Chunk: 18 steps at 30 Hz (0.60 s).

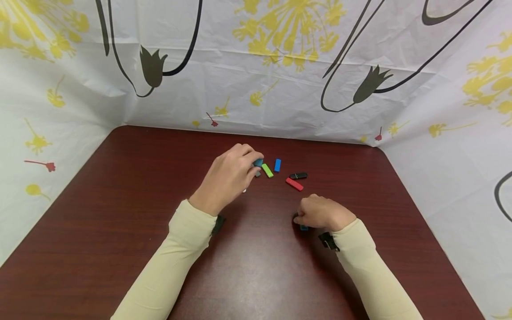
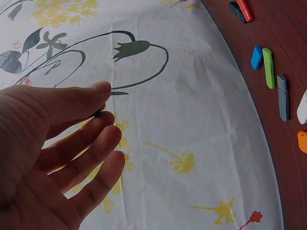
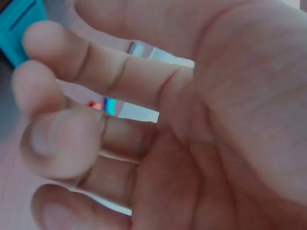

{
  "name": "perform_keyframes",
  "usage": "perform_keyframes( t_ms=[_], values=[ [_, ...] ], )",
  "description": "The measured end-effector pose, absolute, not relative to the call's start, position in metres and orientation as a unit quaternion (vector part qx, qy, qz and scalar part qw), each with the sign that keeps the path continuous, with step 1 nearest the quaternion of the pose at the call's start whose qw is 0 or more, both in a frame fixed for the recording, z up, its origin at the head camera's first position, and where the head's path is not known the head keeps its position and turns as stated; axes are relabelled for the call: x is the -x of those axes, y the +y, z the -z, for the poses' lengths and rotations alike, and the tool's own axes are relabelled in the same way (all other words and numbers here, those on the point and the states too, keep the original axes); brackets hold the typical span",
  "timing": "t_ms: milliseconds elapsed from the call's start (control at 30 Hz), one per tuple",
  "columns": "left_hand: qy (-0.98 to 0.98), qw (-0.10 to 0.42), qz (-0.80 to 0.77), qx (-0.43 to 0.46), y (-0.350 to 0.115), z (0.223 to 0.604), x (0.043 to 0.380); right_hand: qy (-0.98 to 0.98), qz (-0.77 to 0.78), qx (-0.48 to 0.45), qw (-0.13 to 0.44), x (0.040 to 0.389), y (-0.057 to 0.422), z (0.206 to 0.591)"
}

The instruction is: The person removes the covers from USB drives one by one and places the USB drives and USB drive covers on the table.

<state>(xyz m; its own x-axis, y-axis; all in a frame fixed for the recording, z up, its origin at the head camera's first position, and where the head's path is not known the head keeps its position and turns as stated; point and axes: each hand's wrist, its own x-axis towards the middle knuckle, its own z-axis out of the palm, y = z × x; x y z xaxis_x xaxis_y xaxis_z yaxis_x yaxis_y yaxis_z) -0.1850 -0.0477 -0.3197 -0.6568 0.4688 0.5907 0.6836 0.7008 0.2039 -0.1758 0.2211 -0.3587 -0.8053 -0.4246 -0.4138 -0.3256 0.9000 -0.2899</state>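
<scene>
Above the back middle of the table, my left hand [image 1: 232,173] pinches a small teal-blue piece [image 1: 258,162] between thumb and fingertips. In the left wrist view only a dark blue bit [image 2: 97,113] of it shows, and the other fingers are spread. Lower and to the right, my right hand [image 1: 324,212] is down at the table with curled fingers, gripping a teal piece [image 1: 304,228] that it mostly covers. The right wrist view shows this teal piece [image 3: 17,31], with a dark slot, at the index fingertip; its kind is unclear.
Small capped sticks resembling USB flash drives lie at the back: green [image 1: 267,170], blue [image 1: 278,165], black [image 1: 298,175], red [image 1: 294,184], grey [image 2: 283,97], white [image 2: 302,108] and orange [image 2: 302,142]. A patterned white sheet [image 1: 224,84] hangs around the dark red table [image 1: 100,222].
</scene>
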Motion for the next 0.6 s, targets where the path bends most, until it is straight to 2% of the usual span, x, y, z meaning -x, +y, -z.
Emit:
perform_keyframes(
  t_ms=[233, 600],
  values=[
    [-0.882, 0.257, 0.21, 0.333, -0.043, 0.321, 0.184, 0.958, 0.093, 0.203, 0.181, 0.174, 0.219, 0.343],
    [-0.887, 0.235, 0.212, 0.336, -0.033, 0.322, 0.182, 0.976, 0.106, 0.187, -0.031, 0.164, 0.212, 0.31]
  ],
)
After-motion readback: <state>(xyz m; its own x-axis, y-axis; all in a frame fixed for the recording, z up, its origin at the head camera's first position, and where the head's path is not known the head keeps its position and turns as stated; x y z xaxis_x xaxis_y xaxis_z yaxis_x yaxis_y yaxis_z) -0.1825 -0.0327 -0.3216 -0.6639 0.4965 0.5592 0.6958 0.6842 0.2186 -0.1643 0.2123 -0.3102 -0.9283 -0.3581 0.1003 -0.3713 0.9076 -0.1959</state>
